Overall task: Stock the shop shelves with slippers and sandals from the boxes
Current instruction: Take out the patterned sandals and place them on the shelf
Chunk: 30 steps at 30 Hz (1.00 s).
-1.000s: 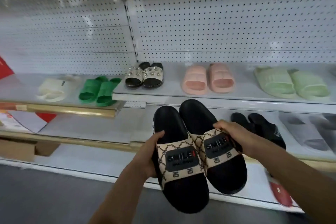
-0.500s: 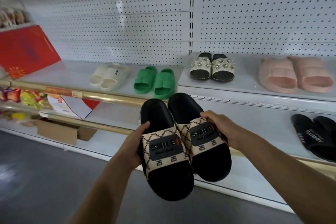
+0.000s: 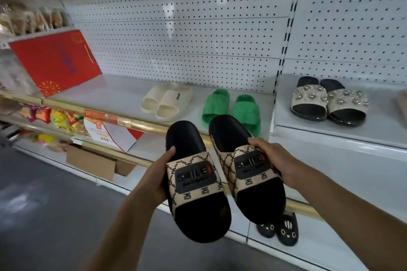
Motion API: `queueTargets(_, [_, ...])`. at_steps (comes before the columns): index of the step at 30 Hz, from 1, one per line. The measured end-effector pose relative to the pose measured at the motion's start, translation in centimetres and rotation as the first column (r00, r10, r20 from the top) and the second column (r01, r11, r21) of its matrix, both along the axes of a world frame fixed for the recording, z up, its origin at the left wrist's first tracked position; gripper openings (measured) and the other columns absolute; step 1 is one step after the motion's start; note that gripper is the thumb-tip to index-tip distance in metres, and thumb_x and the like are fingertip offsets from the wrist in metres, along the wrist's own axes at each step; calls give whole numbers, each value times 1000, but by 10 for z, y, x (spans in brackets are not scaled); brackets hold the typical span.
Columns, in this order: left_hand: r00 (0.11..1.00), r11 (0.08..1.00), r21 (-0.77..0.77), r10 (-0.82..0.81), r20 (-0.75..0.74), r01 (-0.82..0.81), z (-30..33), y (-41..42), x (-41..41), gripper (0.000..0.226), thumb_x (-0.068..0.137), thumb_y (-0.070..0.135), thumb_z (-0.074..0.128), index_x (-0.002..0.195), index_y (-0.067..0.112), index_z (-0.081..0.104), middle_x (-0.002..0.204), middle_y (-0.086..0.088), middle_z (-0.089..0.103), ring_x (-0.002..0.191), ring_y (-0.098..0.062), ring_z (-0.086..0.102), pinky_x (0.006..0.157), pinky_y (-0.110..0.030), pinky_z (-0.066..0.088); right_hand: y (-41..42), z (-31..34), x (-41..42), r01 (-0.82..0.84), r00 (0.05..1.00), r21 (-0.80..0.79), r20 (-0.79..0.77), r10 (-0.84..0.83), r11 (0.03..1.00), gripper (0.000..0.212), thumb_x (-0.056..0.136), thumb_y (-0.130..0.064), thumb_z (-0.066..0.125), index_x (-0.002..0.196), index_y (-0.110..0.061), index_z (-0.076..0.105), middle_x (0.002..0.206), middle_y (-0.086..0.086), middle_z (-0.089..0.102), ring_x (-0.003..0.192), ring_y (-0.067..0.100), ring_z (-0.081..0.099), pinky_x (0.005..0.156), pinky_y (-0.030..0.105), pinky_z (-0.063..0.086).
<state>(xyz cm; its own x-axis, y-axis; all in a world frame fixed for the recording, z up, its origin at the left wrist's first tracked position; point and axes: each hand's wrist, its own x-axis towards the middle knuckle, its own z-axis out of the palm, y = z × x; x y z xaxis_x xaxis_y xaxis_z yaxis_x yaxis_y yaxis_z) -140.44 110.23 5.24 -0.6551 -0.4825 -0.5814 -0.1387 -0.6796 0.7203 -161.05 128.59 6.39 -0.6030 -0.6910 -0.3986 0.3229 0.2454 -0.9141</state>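
- At the far left, a red box (image 3: 55, 61) leans on the upper shelf (image 3: 123, 92), with blurred packets on the racks beside and below it.
- Under that shelf, a cardboard box (image 3: 92, 161) sits on the lowest level, near a white-and-red card (image 3: 114, 136) propped behind the gold rail (image 3: 141, 122).
- On the upper shelf, a cream pair of slides (image 3: 166, 101) lies beside a green pair (image 3: 231, 109) — close together but not touching.
- Your left hand (image 3: 157, 175) grips the left slipper (image 3: 196, 180) by its outer edge, thumb curled over the patterned strap; the black sole points toward the shelf.
- Your right hand (image 3: 272, 158) holds the right slipper (image 3: 246, 165) the same way, fingers wrapped round the strap's outer side. Both slippers hang in the air in front of the shelving, side by side, just below the green pair.
- Below the right slipper, a small black pair with white face marks (image 3: 278, 230) sits on the bottom shelf.
- To the right, past the upright post, a jewelled black pair (image 3: 328, 101) rests on the neighbouring shelf (image 3: 330, 130).
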Motion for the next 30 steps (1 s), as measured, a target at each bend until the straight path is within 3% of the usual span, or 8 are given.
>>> queueTargets(2, [1000,1000,-20,16,-22,-17,2,-36,-1,55,92,46,55,129,5,58,115,-25,67,100,-37,67,75,-42,56,-31,4,-9,-4,1000,-24,6,4,1000,35,82,-41,67,89,-7,72,78,14,71,65,26,67,62,27,51])
queueTargets(7, [998,996,-66,56,-27,-57,13,-127,-11,55,92,46,54,132,8,55,117,-24,67,102,-38,68,72,-42,58,-119,8,-30,28,998,-90,53,-23,996,26,84,-39,65,75,-15,71,72,9,69,62,23,65,63,28,51])
queueTargets(13, [996,991,-106,89,18,-86,21,-218,-14,60,88,47,60,131,5,57,119,-23,66,107,-39,66,80,-45,56,-212,14,-35,49,995,-102,90,-40,994,24,81,-42,67,82,-18,69,73,8,69,65,25,64,63,30,52])
queueTargets(17, [995,989,-122,91,40,-86,21,-261,-18,52,90,45,59,123,5,61,108,-21,71,92,-35,71,70,-40,58,-251,19,-41,41,998,-106,50,-36,993,23,82,-40,67,78,-18,70,72,7,69,62,22,65,63,29,51])
queueTargets(20, [998,990,-127,62,26,-58,19,-293,-24,49,92,44,56,121,5,62,100,-20,73,83,-33,72,69,-39,56,-280,21,-42,36,999,-99,27,-34,994,24,82,-41,66,75,-18,69,70,6,69,60,22,65,63,29,50])
queueTargets(26, [997,991,-119,-65,31,68,8,-387,-29,54,91,45,58,125,3,60,114,-24,68,93,-37,69,63,-39,59,-358,12,-23,145,989,-89,-29,-148,985,30,80,-44,67,72,-15,70,70,7,71,60,22,66,63,28,50])
queueTargets(30, [987,978,-138,-146,69,154,1,-475,-26,57,88,46,61,126,4,59,116,-25,67,104,-40,66,70,-42,57,-426,6,2,252,967,-74,-13,-254,965,30,84,-41,64,71,-15,69,68,8,71,58,23,66,66,30,52])
